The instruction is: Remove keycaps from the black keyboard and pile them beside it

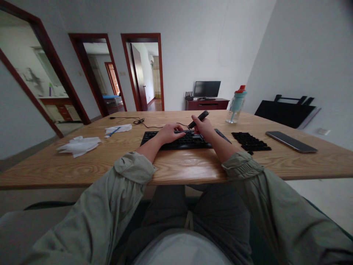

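A black keyboard (176, 146) lies before me, its cable running off at the back. My left hand (170, 133) rests over its upper left middle, thumb and fingers apart, with nothing visible in it. In my right hand (204, 129) is a black tool with a thick round handle (200, 118). It slants, its thin lower end down toward the keys; the exact kind does not show. Part of the key area by my right hand looks lighter and uneven. Right of the keyboard, many loose black keycaps (249, 141) lie in rows.
A dark phone (291, 142) lies at the right, and a clear bottle with a red lid (236, 105) stands behind. Left are crumpled white tissue (79, 145), a blue-handled brush-like item (113, 132) on another tissue, and a coiled cable (138, 120). The wooden table's (187, 169) front edge is near me.
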Action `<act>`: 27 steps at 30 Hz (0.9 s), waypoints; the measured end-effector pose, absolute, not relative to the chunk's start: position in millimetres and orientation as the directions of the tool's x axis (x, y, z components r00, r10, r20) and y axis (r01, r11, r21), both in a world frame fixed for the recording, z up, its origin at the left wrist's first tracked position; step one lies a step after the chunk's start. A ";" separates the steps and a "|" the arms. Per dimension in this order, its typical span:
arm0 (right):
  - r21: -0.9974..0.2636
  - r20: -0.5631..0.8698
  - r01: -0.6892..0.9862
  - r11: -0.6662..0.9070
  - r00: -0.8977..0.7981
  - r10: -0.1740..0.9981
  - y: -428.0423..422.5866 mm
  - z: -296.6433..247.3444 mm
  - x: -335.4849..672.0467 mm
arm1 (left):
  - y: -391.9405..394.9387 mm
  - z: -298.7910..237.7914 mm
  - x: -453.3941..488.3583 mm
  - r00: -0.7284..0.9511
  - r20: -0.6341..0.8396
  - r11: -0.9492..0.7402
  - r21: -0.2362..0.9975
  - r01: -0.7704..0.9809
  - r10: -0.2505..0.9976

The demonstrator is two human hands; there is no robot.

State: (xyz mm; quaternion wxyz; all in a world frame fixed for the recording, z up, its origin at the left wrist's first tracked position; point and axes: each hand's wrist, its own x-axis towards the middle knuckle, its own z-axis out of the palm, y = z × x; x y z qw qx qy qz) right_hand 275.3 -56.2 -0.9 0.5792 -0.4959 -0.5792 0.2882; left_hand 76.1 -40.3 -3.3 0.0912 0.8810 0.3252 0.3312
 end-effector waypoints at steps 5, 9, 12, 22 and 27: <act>-0.881 0.388 0.334 0.334 0.107 0.916 -55.8 -3.5 276.4 | -43.9 0.0 75.7 0.504 0.543 -0.735 0.406 0.543 0.672; -0.902 0.332 0.303 0.308 0.032 0.943 -56.4 -5.5 272.0 | -43.8 -0.3 79.6 0.472 0.568 -0.737 0.481 0.475 0.675; -0.952 0.257 0.165 0.258 -0.029 0.966 -58.0 -5.2 264.8 | -43.7 0.6 86.2 0.459 0.568 -0.729 0.562 0.391 0.683; -0.990 0.142 -0.035 0.138 -0.166 0.976 -63.8 -0.9 258.3 | -35.2 -5.6 89.2 0.471 0.515 -0.690 0.623 0.369 0.717; -0.961 0.272 0.019 0.275 -0.100 0.957 -61.7 -5.1 259.5 | -32.8 -7.5 88.6 0.487 0.507 -0.683 0.661 0.311 0.712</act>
